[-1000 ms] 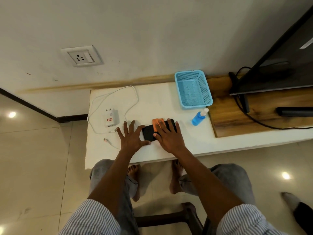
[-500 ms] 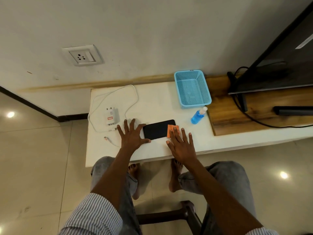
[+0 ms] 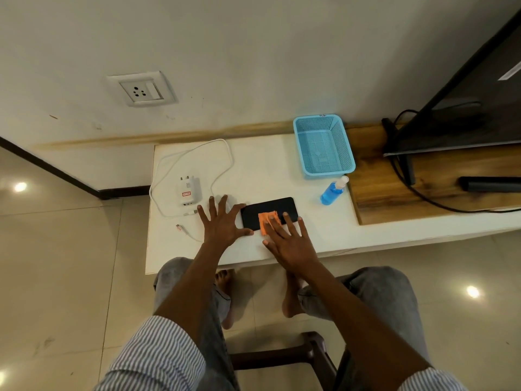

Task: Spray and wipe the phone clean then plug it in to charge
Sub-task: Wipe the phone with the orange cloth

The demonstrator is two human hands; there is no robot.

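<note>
A black phone (image 3: 267, 208) lies flat on the white table (image 3: 282, 165). My right hand (image 3: 287, 241) presses an orange cloth (image 3: 267, 218) onto the phone's middle with straight fingers. My left hand (image 3: 221, 224) lies flat on the table with fingers spread, its thumb against the phone's left end. A white charger (image 3: 188, 191) with its cable (image 3: 194, 153) lies to the left, the cable's free plug (image 3: 179, 228) near the front edge. A blue spray bottle (image 3: 332, 191) stands right of the phone. A wall socket (image 3: 142, 89) sits above the table's left end.
A light blue plastic basket (image 3: 324, 145) stands at the back of the table. A wooden board (image 3: 423, 179) to the right carries a dark screen (image 3: 465, 94), black cables and a black bar (image 3: 490, 184). My knees and a stool are below the table edge.
My right hand slid the orange cloth from the phone's middle to its right end and back to the middle. My left hand stayed flat beside the phone.
</note>
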